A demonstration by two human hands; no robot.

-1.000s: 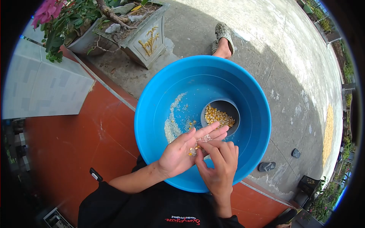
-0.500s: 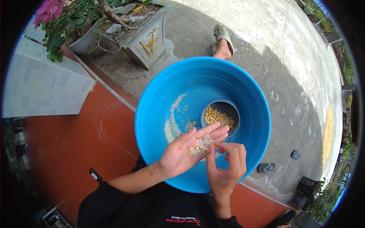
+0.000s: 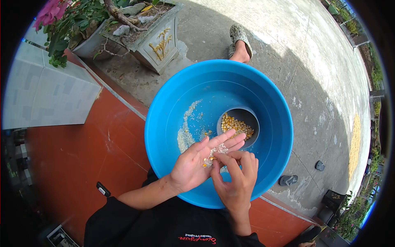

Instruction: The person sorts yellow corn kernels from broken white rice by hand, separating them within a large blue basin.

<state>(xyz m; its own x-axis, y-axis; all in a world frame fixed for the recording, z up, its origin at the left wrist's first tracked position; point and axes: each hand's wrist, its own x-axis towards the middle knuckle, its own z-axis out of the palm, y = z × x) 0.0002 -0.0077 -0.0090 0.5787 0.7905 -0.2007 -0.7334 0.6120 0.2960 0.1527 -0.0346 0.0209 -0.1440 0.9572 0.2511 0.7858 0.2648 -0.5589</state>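
Pale broken grain mixed with yellow kernels [image 3: 221,150] — heaped loosely across the palm and finger bases of the left hand [image 3: 190,169], above the blue round plastic basin [image 3: 256,81]. Palm turned up, left hand open and slightly cupped, with fingers reaching over the near edge of the grey round bowl [image 3: 243,113] as seen from above. Right hand [image 3: 238,183] bent over the same palm, thumb and forefinger drawn close together at the mix. Cannot tell of any kernel caught between those two.

Inside the basin, toward its right side, the grey bowl, partly filled with yellow and cream corn kernels [image 3: 233,124]. On the basin floor, left of the bowl, a curved trail of fine pale grain [image 3: 184,133], plus scattered bits.

Beyond the basin, on grey concrete [image 3: 277,64], a foot in a patterned grey clog [image 3: 239,36]. Farther left, a grey planter with a gold relief [image 3: 158,49]. To the right, two dark sandals [image 3: 288,180] — well apart from a long yellow spread [image 3: 354,147] on the ground.
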